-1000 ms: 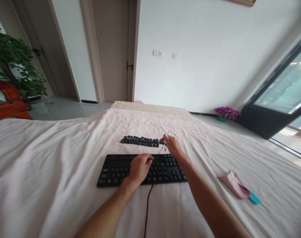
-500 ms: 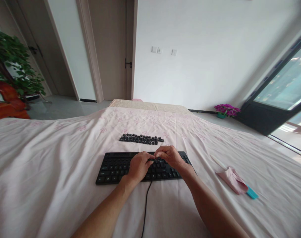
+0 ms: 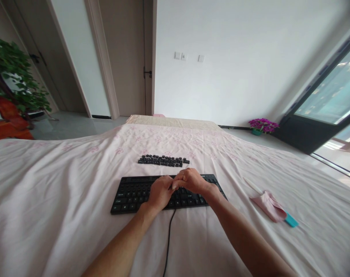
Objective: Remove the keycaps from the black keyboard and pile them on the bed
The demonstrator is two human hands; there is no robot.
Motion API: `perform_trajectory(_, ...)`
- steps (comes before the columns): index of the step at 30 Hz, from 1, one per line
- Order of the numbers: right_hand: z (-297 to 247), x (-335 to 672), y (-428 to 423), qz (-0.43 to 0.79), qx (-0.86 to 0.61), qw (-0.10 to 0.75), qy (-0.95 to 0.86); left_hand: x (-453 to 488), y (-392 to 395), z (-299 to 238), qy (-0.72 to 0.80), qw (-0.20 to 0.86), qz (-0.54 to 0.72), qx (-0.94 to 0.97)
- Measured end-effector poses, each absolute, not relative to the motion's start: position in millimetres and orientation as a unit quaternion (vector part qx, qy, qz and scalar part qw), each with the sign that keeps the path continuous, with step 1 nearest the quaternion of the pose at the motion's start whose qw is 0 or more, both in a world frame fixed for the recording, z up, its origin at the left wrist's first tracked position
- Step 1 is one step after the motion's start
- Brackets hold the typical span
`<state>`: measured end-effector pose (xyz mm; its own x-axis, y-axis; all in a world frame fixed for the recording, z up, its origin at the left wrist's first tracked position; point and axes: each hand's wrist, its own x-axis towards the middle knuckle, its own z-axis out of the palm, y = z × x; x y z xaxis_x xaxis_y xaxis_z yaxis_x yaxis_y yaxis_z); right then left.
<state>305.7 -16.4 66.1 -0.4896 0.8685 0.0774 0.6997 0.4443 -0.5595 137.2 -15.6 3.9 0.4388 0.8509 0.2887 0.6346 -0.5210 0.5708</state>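
Both grips meet over the middle of the keyboard, thumbs and fingertips bent together; whether they pinch anything between them I cannot tell, since the fingers hide it. The left hand lies low across the keys, back upward. The right hand arches in from the other side, wrist bent, fingers curled down toward the left thumb. Both forearms slant forward and inward, framing the cable, which runs back toward the person.

The keyboard lies flat on the cloth. It looks light and stiff, probably apt to shift on so soft a base, so the rim seems the safest place to steady it. Just beyond, the loose caps sit in rows; they look tiny, hard and slick, best pinched by their sides.
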Motion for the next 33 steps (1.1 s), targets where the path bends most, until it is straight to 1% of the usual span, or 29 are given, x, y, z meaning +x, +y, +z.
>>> perform_trajectory(2,64,307,-15,0.234,-0.477,0.184,-0.827,137,-15,3,0.454,0.189,0.278,0.825)
perform_trajectory(4,59,311,-15,0.245,-0.484,0.205,-0.815,137,-15,3,0.457,0.188,0.275,0.825)
perform_trajectory(10,36,326,-16,0.315,-0.473,0.305,-0.765,141,-15,9,0.448,0.206,0.260,0.830)
perform_trajectory(14,21,319,-13,0.359,-0.464,0.371,-0.720,148,-15,9,0.470,0.164,0.242,0.833)
perform_trajectory(19,13,308,-11,0.311,-0.490,0.378,-0.721,155,-14,6,0.493,0.148,0.234,0.825)
perform_trajectory(26,18,307,-14,0.305,-0.466,0.398,-0.729,161,-16,16,0.535,0.155,0.216,0.802)
perform_trajectory(31,24,306,-18,0.261,-0.480,0.404,-0.734,164,-19,17,0.551,0.149,0.222,0.790)
perform_trajectory(33,24,306,-19,0.261,-0.483,0.413,-0.727,164,-20,15,0.542,0.149,0.227,0.795)
